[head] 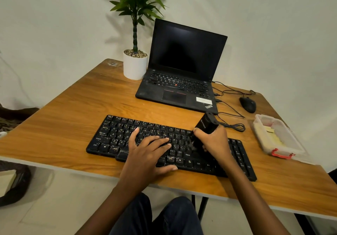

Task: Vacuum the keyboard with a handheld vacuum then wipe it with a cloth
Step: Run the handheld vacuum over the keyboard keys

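A black full-size keyboard [116,134] lies across the near part of the wooden table [73,107], its keys dusty. My right hand [214,139] grips a black handheld vacuum [207,123], held tilted with its lower end down on the keys right of the keyboard's middle. My left hand [147,150] rests flat on the keyboard's middle with fingers spread, the thumb over its front edge. No cloth is visible.
An open black laptop [182,70] stands behind the keyboard, a potted plant [135,65] to its left. A black mouse [248,104] and loose cables [231,123] lie at the right. A clear plastic box [277,138] with red clips sits near the right edge.
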{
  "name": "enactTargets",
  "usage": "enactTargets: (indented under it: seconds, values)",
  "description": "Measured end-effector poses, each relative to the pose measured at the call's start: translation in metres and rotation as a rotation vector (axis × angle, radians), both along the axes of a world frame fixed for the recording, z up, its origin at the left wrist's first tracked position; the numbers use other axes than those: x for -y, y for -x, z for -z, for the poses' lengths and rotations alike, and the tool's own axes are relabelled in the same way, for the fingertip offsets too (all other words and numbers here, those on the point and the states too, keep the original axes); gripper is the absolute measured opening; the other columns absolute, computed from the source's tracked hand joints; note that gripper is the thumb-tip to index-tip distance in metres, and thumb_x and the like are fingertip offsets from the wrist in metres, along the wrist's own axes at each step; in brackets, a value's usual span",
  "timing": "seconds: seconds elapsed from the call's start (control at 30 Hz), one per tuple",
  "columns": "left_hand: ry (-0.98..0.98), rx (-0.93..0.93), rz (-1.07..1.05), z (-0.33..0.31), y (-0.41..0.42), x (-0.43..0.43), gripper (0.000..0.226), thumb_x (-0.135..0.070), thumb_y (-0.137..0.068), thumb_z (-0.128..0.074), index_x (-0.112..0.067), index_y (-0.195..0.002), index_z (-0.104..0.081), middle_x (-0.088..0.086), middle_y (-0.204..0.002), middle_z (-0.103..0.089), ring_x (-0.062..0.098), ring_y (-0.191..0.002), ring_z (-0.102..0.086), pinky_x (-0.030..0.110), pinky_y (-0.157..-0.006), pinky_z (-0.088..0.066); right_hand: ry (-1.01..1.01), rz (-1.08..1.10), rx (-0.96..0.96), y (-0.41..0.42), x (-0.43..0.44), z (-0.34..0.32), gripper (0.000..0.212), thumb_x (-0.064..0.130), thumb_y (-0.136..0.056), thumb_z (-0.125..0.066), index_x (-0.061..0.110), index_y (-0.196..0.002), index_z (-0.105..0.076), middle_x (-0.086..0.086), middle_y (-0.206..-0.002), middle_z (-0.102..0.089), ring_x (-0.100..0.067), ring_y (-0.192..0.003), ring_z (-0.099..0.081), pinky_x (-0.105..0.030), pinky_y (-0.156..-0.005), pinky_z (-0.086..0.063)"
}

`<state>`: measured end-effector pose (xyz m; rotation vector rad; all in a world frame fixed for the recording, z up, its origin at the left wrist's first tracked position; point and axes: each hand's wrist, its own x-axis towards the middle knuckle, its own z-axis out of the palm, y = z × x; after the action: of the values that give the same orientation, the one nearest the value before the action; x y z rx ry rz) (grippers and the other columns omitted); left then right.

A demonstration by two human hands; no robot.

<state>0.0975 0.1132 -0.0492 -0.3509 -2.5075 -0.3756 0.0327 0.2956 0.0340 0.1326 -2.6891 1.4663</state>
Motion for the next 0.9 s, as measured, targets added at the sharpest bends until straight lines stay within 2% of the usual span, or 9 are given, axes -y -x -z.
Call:
enactTargets:
  seconds: [0.1, 0.23, 0.33, 0.43, 0.53, 0.6, 0.7, 0.8, 0.9]
  values:
    - [-0.008, -0.008, 0.002, 0.0, -0.007, 0.002, 0.06, -0.072, -0.076, -0.043, -0.027, -0.104, -0.071, -0.012, -0.114, -0.066, 0.011, -0.105, -0.061, 0.055, -0.109, -0.014, -0.016, -0.047, -0.001, -0.014, 0.005, 0.001, 0.018, 0.015, -0.078, -0.068, 0.013, -0.066, -0.054, -0.001, -0.056, -0.056, -0.003, -0.039, -0.049, -0.016, -0.038, -0.039]
    - [-0.003, -0.01, 0.008, 0.002, -0.005, 0.001, 0.061, -0.073, -0.076, -0.043, -0.027, -0.104, -0.071, -0.012, -0.114, -0.066, 0.011, -0.105, -0.061, 0.054, -0.109, -0.014, -0.096, -0.058, 0.099, -0.004, 0.0, -0.004, 0.016, 0.017, -0.078, -0.066, 0.013, -0.07, -0.054, -0.007, -0.063, -0.059, -0.014, -0.042, -0.048, -0.023, -0.037, -0.039]
    - [-0.002, -0.019, 0.003, 0.003, -0.004, 0.001, 0.06, -0.072, -0.076, -0.043, -0.026, -0.104, -0.071, -0.012, -0.114, -0.066, 0.012, -0.105, -0.061, 0.055, -0.109, -0.015, -0.12, -0.007, -0.003, 0.006, 0.01, -0.001, 0.016, 0.024, -0.075, -0.068, 0.014, -0.069, -0.056, -0.002, -0.062, -0.062, -0.014, -0.048, -0.054, -0.025, -0.042, -0.041]
    - [-0.009, -0.026, -0.005, 0.004, -0.004, 0.0, 0.06, -0.072, -0.076, -0.044, -0.026, -0.104, -0.071, -0.012, -0.114, -0.066, 0.012, -0.105, -0.062, 0.056, -0.109, -0.016, -0.055, 0.052, -0.098, -0.002, 0.013, 0.008, 0.017, 0.025, -0.076, -0.068, 0.014, -0.069, -0.057, 0.001, -0.059, -0.06, -0.015, -0.051, -0.058, -0.029, -0.047, -0.046]
    - [-0.004, -0.038, -0.004, 0.004, -0.003, 0.0, 0.06, -0.073, -0.075, -0.045, -0.026, -0.103, -0.071, -0.011, -0.113, -0.067, 0.013, -0.104, -0.062, 0.056, -0.108, -0.016, -0.044, 0.041, -0.026, -0.012, 0.006, 0.008, 0.019, 0.02, -0.078, -0.067, 0.016, -0.066, -0.054, 0.0, -0.057, -0.058, -0.009, -0.043, -0.052, -0.022, -0.041, -0.044]
    - [-0.007, -0.046, -0.002, 0.005, -0.003, 0.0, 0.06, -0.073, -0.075, -0.046, -0.027, -0.103, -0.071, -0.011, -0.112, -0.067, 0.012, -0.105, -0.061, 0.056, -0.109, -0.016, -0.086, -0.002, 0.052, -0.008, 0.003, 0.002, 0.018, 0.019, -0.078, -0.067, 0.017, -0.068, -0.053, -0.002, -0.06, -0.059, -0.01, -0.042, -0.051, -0.02, -0.037, -0.041]
    - [-0.004, -0.063, 0.001, 0.005, -0.002, 0.001, 0.059, -0.073, -0.074, -0.048, -0.027, -0.102, -0.072, -0.012, -0.112, -0.067, 0.012, -0.104, -0.061, 0.056, -0.109, -0.015, -0.101, 0.02, 0.019, 0.005, 0.009, -0.004, 0.017, 0.023, -0.078, -0.068, 0.016, -0.07, -0.054, -0.005, -0.065, -0.063, -0.012, -0.044, -0.053, -0.021, -0.037, -0.042]
    - [-0.008, -0.069, 0.005, 0.005, -0.002, 0.001, 0.059, -0.073, -0.073, -0.048, -0.026, -0.101, -0.072, -0.012, -0.111, -0.067, 0.012, -0.104, -0.062, 0.056, -0.109, -0.015, -0.067, 0.052, -0.049, 0.0, 0.017, 0.007, 0.015, 0.025, -0.075, -0.067, 0.016, -0.07, -0.056, -0.001, -0.062, -0.062, -0.015, -0.051, -0.058, -0.025, -0.045, -0.048]
    - [-0.01, -0.07, 0.007, 0.006, -0.001, 0.001, 0.06, -0.073, -0.074, -0.046, -0.026, -0.101, -0.072, -0.011, -0.112, -0.067, 0.012, -0.103, -0.062, 0.055, -0.108, -0.015, -0.113, 0.024, -0.026, -0.009, 0.016, 0.009, 0.016, 0.025, -0.073, -0.068, 0.018, -0.071, -0.053, -0.001, -0.066, -0.061, -0.017, -0.058, -0.058, -0.03, -0.051, -0.048]
